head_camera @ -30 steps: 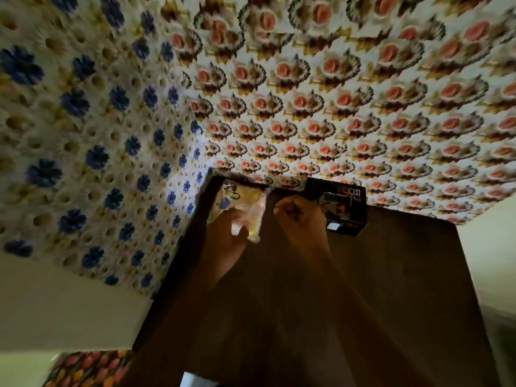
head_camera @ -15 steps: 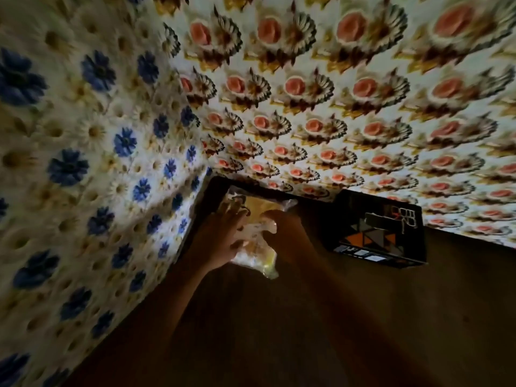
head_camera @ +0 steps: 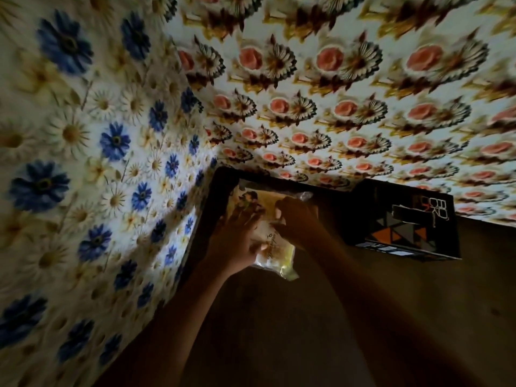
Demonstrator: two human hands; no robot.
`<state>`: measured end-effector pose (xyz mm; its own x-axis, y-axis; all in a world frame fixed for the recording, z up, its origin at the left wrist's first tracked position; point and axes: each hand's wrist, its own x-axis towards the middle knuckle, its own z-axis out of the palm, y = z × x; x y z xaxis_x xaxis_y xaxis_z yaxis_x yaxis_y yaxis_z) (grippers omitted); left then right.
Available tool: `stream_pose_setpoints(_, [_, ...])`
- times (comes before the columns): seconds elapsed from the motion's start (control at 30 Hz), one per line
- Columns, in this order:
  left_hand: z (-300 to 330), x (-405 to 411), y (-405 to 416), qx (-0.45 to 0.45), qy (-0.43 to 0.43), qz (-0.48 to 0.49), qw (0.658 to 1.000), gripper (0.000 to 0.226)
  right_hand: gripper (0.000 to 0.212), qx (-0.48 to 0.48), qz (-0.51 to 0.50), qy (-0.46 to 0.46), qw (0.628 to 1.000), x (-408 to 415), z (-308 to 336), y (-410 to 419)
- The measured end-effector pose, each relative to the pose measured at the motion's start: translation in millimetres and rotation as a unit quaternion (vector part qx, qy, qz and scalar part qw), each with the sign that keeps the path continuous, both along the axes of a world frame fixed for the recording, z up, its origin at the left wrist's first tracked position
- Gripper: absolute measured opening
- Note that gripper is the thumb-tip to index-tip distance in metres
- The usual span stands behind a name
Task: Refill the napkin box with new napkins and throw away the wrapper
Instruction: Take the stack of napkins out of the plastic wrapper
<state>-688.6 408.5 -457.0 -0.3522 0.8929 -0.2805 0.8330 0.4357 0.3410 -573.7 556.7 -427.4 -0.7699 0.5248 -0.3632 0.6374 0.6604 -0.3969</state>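
The right hand [head_camera: 300,219] is now moving off the dark napkin box [head_camera: 405,222] and onto the napkin pack [head_camera: 268,233], joining the left hand [head_camera: 237,241] in pressing it against the dark table [head_camera: 391,317] near the corner.

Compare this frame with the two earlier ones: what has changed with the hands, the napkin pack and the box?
The right hand has come off the black box onto the napkin pack, joining the left hand; both now grip it. The camera moved closer. The pack stays wrapped on the dark table, the box beside it.
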Motion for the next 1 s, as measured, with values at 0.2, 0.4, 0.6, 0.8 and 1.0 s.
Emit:
stream_pose_setpoints(0.2, [4,4,1,-0.017,-0.008,0.013,1.0,0.082,0.024,-0.04,-0.004,0.007,0.999,-12,-4,6])
stream_pose_setpoints(0.4, [1,3,4,-0.021,-0.008,0.02,1.0,0.083,0.025,-0.1,-0.03,0.127,0.986,26,-6,4])
stream_pose_setpoints(0.6, [1,5,5,-0.018,-0.009,0.022,1.0,0.085,0.028,-0.134,-0.254,0.201,0.936,85,9,-3])
stream_pose_setpoints(0.8, [0,5,6,-0.025,-0.012,0.019,0.999,0.087,0.016,-0.114,-0.325,0.181,0.921,94,-2,-9])
stream_pose_setpoints(1.0, [-1,3,5,-0.03,-0.016,0.017,0.999,0.088,0.018,-0.208,-0.477,0.29,0.803,96,-15,-18])
